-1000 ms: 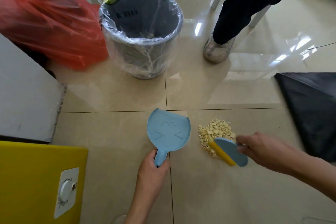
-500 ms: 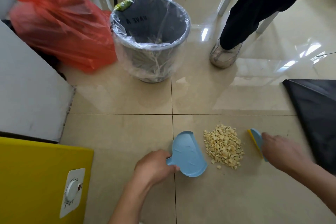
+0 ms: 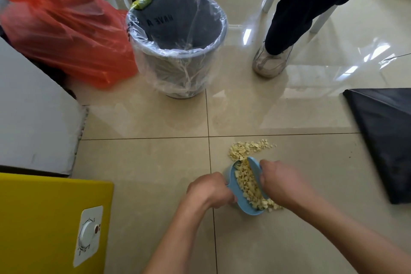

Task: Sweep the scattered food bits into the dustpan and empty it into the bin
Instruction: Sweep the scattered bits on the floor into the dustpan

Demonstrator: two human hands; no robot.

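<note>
Gripping the handle of the small blue dustpan (image 3: 241, 203), the left hand (image 3: 209, 190) was closed tight around it. The right hand (image 3: 283, 184) was curled on the far side of the pan, and only a thin blue edge of the little brush (image 3: 255, 168) could be seen under it, so the hold on it could not be told for sure. Many pale yellow food bits (image 3: 248, 182) were already piled inside the pan. A few bits were spilled at its near lip, and a small curved trail of them (image 3: 249, 149) was left on the tile floor (image 3: 144, 162) just past the pan.

The pan was judged to be light, stiff plastic, best held by its short handle and kept level. The bits looked dry, small and loose, so they could easily be tipped or bounced out. The shiny tile looked slippery, so bits could be skidded away by a hard sweep.

Off to the left, a yellow box (image 3: 44, 218) with a white dial was seen, with no words that could be read. Farther away, the grey bin (image 3: 178, 69) was lined with a clear bag. Inside it, the letters "HAVE A" were printed upside down; the rest was hidden. A red plastic bag (image 3: 66, 33) was beside the bin, and another person's shoe (image 3: 270, 61) was well beyond.
</note>
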